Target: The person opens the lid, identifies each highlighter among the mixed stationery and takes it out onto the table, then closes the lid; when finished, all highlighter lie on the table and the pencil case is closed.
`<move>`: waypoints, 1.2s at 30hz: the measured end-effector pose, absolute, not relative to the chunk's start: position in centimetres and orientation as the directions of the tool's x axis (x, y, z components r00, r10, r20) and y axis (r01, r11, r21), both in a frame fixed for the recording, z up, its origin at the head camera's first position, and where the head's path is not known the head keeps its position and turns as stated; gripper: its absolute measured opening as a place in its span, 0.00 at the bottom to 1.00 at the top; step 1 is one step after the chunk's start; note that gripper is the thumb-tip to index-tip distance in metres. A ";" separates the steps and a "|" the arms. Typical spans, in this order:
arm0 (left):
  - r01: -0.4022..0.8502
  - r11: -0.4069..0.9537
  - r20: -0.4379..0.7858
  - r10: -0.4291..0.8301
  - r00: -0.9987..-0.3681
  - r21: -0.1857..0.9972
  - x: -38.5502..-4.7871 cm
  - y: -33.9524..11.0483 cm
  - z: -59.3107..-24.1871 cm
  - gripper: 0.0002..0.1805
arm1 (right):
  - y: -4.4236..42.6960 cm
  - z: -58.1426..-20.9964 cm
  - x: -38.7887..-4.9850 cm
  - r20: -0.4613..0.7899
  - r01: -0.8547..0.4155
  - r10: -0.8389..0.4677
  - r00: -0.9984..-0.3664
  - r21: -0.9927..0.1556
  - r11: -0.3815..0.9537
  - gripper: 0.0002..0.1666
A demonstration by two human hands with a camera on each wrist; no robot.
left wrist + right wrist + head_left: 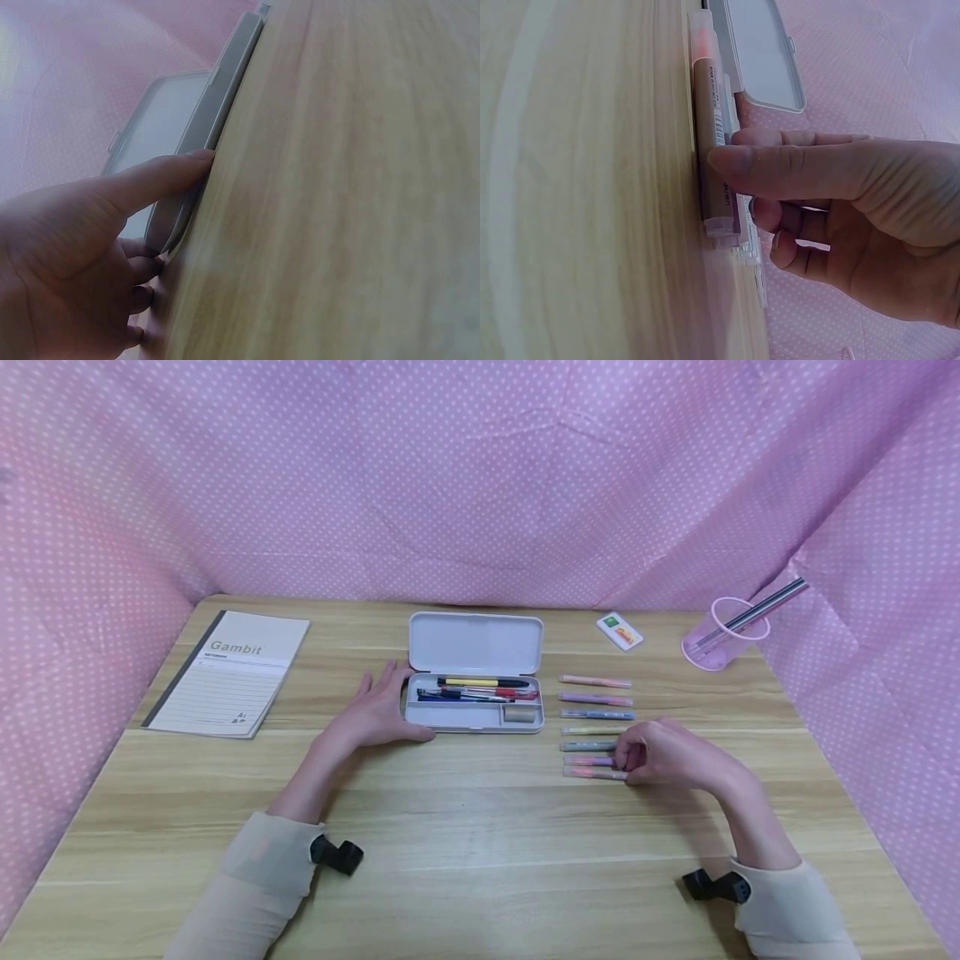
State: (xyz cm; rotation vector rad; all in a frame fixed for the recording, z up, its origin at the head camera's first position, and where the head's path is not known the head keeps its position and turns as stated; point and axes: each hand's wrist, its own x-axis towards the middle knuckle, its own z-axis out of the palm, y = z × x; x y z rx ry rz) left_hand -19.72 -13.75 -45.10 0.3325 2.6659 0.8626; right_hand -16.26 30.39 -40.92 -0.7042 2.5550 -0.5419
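Note:
An open white pencil case (457,718) sits mid-table, its lid (476,643) tilted back. Several pens (480,693) and a grey block-shaped piece (519,714) lie inside. My left hand (378,710) holds the case's left end; in the left wrist view the thumb (169,176) presses its front wall and the other fingers bend around the end. To the right lies a column of highlighters (596,714). My right hand (671,756) pinches the nearest highlighter (711,112), brownish with a pink-tinted clear end, thumb on its near side, index finger behind.
A Gambit notebook (232,681) lies at the left. At the back right are a small white eraser-like block (620,631) with a coloured label and a pink cup (708,647) of pencils. Pink dotted cloth (480,485) hangs behind the wooden table (465,860).

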 end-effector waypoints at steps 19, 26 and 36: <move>0.131 0.786 -0.206 0.314 -0.927 0.604 -19.7 -13.7 -45.2 0.59 | 28.9 -41.0 -17.4 -0.014 -0.379 -0.452 -0.892 -0.523 0.763 0.04; 0.137 0.789 -0.205 0.316 -0.926 0.599 -19.7 -13.8 -45.3 0.59 | 25.8 -40.9 -20.0 0.093 -0.320 -0.352 -0.931 -0.668 0.672 0.21; 0.137 0.785 -0.202 0.317 -0.927 0.604 -19.7 -13.7 -45.3 0.58 | 21.1 -40.5 -23.4 -0.035 -0.085 -0.281 -0.959 -0.911 0.404 0.35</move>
